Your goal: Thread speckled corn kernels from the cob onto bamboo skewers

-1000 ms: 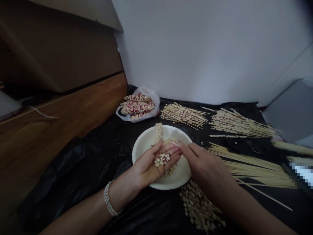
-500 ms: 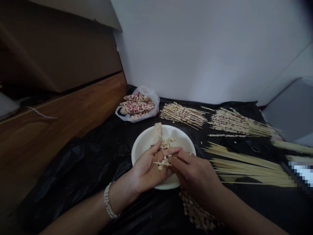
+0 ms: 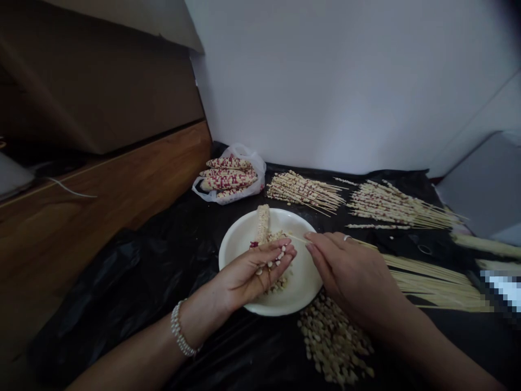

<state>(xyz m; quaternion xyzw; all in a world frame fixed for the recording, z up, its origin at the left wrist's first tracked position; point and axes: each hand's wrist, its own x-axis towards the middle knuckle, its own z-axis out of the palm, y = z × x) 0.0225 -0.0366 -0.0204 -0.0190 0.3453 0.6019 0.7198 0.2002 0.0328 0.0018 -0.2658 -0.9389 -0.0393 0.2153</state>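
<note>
My left hand (image 3: 247,275) is over the white bowl (image 3: 311,274), palm up, with fingers curled around several pale corn kernels (image 3: 270,264). Its thumb and forefinger pinch together near the tip of a thin bamboo skewer (image 3: 299,238). The other end of that skewer is closed in the fingertips of my right hand (image 3: 354,266), at the bowl's right side. Inside the bowl a mostly stripped corncob (image 3: 264,221) leans on the far rim, with loose kernels below it, partly hidden by my left hand. Whether a kernel is on the skewer tip I cannot tell.
Speckled corn ears (image 3: 230,176) lie in a plastic bag behind the bowl. Two bundles of kernel-threaded skewers (image 3: 301,190) lie further right. Bare skewers (image 3: 431,277) are beside my right hand, and a pile of kernels (image 3: 331,339) sits on the black sheet (image 3: 163,244).
My right hand has drawn away from the left palm to the right, with the skewer in it. My left hand's fingers have curled up around the kernels.
</note>
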